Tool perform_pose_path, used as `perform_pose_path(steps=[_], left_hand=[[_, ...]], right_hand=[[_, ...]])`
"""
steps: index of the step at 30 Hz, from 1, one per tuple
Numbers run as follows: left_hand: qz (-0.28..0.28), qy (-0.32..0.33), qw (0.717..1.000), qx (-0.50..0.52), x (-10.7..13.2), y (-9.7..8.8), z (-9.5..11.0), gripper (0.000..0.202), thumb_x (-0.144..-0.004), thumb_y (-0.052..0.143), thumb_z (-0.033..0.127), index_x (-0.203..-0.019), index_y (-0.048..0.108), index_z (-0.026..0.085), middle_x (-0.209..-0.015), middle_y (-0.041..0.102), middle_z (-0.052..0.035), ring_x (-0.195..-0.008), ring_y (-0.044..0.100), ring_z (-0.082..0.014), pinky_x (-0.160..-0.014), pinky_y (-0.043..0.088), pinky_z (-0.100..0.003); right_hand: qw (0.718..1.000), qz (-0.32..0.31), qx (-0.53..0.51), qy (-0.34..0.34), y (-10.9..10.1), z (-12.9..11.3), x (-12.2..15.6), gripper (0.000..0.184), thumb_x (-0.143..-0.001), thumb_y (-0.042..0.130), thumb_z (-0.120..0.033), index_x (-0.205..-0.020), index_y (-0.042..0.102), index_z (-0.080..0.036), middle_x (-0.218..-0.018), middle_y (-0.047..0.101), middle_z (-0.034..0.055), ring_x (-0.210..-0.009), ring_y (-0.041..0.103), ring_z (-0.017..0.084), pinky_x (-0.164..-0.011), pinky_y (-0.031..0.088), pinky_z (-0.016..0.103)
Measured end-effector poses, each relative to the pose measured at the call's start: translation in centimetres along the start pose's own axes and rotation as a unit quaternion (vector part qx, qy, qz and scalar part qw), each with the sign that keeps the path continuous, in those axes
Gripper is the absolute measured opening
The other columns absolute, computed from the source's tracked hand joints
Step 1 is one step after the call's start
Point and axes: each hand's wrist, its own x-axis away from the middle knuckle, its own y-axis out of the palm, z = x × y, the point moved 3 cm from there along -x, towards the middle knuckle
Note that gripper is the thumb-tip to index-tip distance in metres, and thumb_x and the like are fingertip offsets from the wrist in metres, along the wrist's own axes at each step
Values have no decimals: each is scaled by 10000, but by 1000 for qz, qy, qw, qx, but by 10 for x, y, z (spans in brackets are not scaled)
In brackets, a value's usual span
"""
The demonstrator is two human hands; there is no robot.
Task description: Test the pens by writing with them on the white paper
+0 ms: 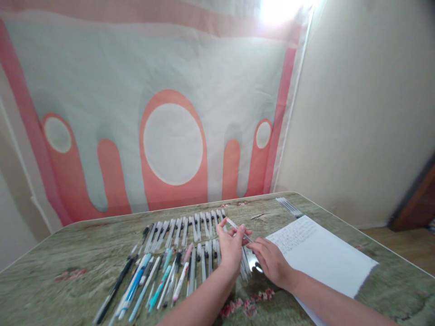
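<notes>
Between my two hands, above the table, is a slim pale pen (pixel 234 225), tilted with its upper end to the left. My left hand (pixel 232 244) grips its barrel with bent fingers. At the pen's lower right end, the fingers of my right hand (pixel 270 260) are pinched together. Beneath and beside my left hand lie several clear pens (pixel 204 262) in a row, some partly covered by that hand. Behind them runs another row of clear pens with dark parts (pixel 178 231).
Assorted coloured pens (pixel 159 287) lie at the front left. A sheet of paper with handwriting (pixel 329 256) rests on the right, with several thin pen refills or sticks (pixel 288 207) behind it. The patterned table (pixel 41 280) stands before a printed cloth (pixel 217 81).
</notes>
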Motion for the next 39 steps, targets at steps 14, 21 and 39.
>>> perform_pose_path(steps=[14, 21, 39], left_hand=[[-18, 66, 997, -41, -9, 0, 10, 712, -717, 602, 334, -1286, 192, 217, -959, 593, -99, -902, 608, -201, -797, 462, -340], [-231, 76, 891, -383, 33, 18, -10, 565, -782, 464, 322, -1298, 345, 124, -1409, 204, -146, -1307, 117, -253, -1057, 115, -426], [-421, 193, 592, -660, 67, 23, -28, 702, -792, 307, 569, -1297, 350, 85, -1315, 381, -183, -1244, 281, -286, -1048, 10, -458]], right_hand=[[961, -109, -121, 222, -20, 13, -24, 174, -811, 460, -267, -844, 610, -185, -660, 662, 1, -578, 600, 134, -546, 435, 224], [916, -130, 106, 365, -49, 123, -16, 248, -806, 445, -296, -742, 656, -183, -678, 656, 16, -643, 586, 141, -581, 384, 215], [800, -142, 320, 488, -42, 222, 17, 270, -800, 388, -96, -836, 653, -55, -940, 579, 192, -780, 613, 232, -654, 422, 289]])
